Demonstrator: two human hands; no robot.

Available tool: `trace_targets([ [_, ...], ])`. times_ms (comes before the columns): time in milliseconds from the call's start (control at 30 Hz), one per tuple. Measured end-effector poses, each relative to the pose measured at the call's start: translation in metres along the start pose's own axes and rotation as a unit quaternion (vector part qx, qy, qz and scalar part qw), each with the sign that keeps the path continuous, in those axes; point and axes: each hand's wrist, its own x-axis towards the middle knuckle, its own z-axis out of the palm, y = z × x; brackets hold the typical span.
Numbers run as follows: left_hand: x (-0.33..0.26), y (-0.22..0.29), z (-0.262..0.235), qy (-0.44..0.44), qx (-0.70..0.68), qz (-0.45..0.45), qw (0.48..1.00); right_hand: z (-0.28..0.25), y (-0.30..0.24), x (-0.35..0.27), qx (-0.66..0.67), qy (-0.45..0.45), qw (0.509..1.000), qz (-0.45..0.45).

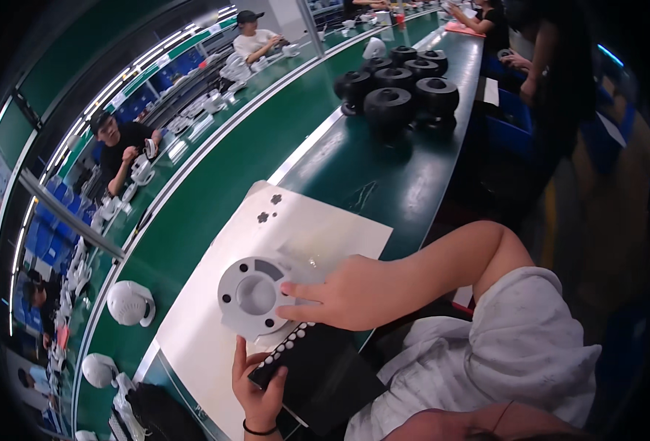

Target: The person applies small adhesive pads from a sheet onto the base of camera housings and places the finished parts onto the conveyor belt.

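On a white sheet [340,220] lies a round white plastic base [237,316], its underside up, with a recessed centre and small black round pads around the ring. My right hand [347,294] reaches in from the right, two fingers stretched out and their tips touching the base's ring. Its other fingers are partly hidden. Below the base, my left hand [259,397] pinches a black sheet [332,382] between thumb and fingers. A row of pale round spots runs along that sheet's upper edge, close to the base.
Several black rounded units [391,106] stand farther along the bench. A moving-line surface [215,173] runs on the left, with white domed devices [129,303] on it. A black item [163,411] lies at the lower left. Co-workers [123,151] sit across the line; others are at upper right.
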Motion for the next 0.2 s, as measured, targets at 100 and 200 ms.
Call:
trace_targets([
  [100, 0.003, 0.003, 0.003, -0.012, -0.039, -0.046, 0.998, -0.003, 0.01, -0.005, 0.114, 0.057, 0.992, 0.01],
  [200, 0.006, 0.004, 0.006, -0.011, -0.058, -0.032, 0.998, 0.006, 0.015, -0.002, 0.134, 0.001, 0.991, 0.028],
])
